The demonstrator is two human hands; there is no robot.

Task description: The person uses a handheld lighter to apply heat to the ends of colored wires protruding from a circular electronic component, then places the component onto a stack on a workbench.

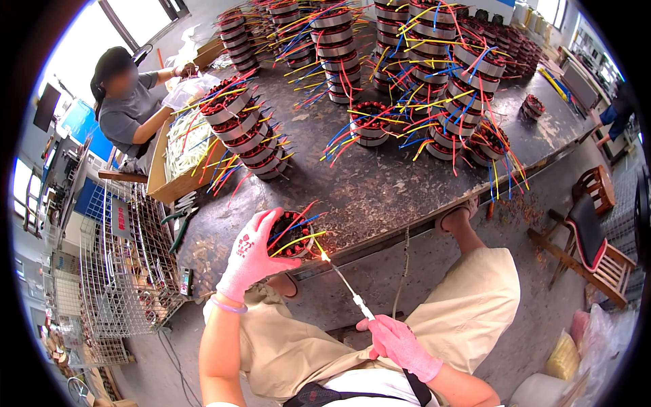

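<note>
My left hand (250, 252), in a pink knit glove, grips the side of a round motor stator (290, 234) at the table's near edge. Red, blue and yellow leads stick out of the stator to the right. Closed around the rear of a slim torch (348, 288) is my right hand (400, 344), also gloved in pink. The torch has a thin metal tube and a white section. A small orange glow (325, 257) shows at its tip, close to the end of a yellow lead. Whether tip and lead touch, I cannot tell.
Stacked stators (245, 129) with loose leads stand across the dark table (339, 193). Green-handled pliers (180, 227) lie at its left edge, near a box of pale sleeves (188, 142). Another person (125, 102) sits beyond it. A wooden chair (586, 237) stands at right.
</note>
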